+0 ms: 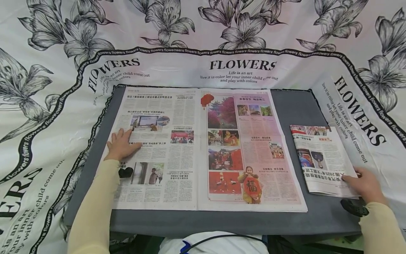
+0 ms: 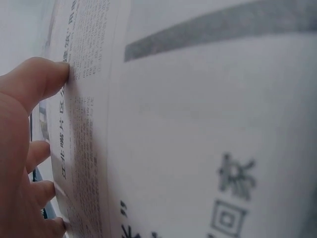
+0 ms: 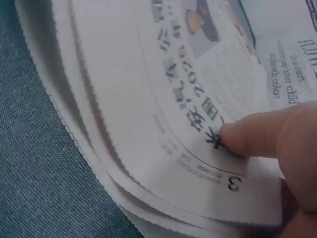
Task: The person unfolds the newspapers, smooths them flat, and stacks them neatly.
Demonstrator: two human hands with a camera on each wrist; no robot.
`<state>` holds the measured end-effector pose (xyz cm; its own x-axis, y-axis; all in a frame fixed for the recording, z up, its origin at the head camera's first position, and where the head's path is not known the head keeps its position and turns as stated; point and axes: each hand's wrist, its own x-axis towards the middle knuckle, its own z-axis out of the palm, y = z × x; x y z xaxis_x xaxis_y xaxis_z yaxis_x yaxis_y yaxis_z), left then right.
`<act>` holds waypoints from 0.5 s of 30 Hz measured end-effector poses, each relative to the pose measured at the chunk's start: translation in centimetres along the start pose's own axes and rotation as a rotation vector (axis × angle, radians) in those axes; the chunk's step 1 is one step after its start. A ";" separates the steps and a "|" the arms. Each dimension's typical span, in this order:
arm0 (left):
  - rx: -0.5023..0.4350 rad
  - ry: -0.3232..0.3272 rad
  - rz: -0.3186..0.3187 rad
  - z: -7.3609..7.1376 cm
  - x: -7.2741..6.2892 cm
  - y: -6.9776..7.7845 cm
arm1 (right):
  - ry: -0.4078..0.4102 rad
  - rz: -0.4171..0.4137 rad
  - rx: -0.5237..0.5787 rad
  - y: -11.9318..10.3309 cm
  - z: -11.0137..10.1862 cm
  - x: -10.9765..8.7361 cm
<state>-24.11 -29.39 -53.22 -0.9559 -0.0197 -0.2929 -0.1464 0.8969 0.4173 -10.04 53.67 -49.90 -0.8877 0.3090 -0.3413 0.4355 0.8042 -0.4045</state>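
Note:
An unfolded newspaper (image 1: 187, 165) lies flat across the middle of the grey table surface. On its left page rests my left hand (image 1: 122, 145), fingers spread and fingertips against the paper; the left wrist view shows the thumb (image 2: 47, 77) pressing on the print. To the right is a folded newspaper (image 1: 323, 162) with several layers. My right hand (image 1: 366, 185) pinches its near right corner, thumb (image 3: 247, 134) on top in the right wrist view and the other fingers mostly hidden under the layers.
A white cloth (image 1: 177, 70) printed with flowers and lettering surrounds the grey surface (image 1: 291, 106). Dark wrist straps show at both wrists. A black cable (image 1: 222, 235) crosses the person's white clothing at the near edge.

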 end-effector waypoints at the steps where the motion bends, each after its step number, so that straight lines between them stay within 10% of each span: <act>1: -0.003 -0.003 -0.001 0.0 0.0 0.0 | -0.011 -0.004 0.020 0.1 0.0 0.0; 15: -0.004 0.002 -0.002 0.0 -0.2 0.4 | -0.193 0.049 0.380 0.5 0.0 -0.2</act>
<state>-23.99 -29.02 -52.94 -0.9560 -0.0227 -0.2925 -0.1497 0.8953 0.4196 -9.62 54.02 -49.99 -0.8363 0.2123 -0.5055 0.5323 0.5355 -0.6557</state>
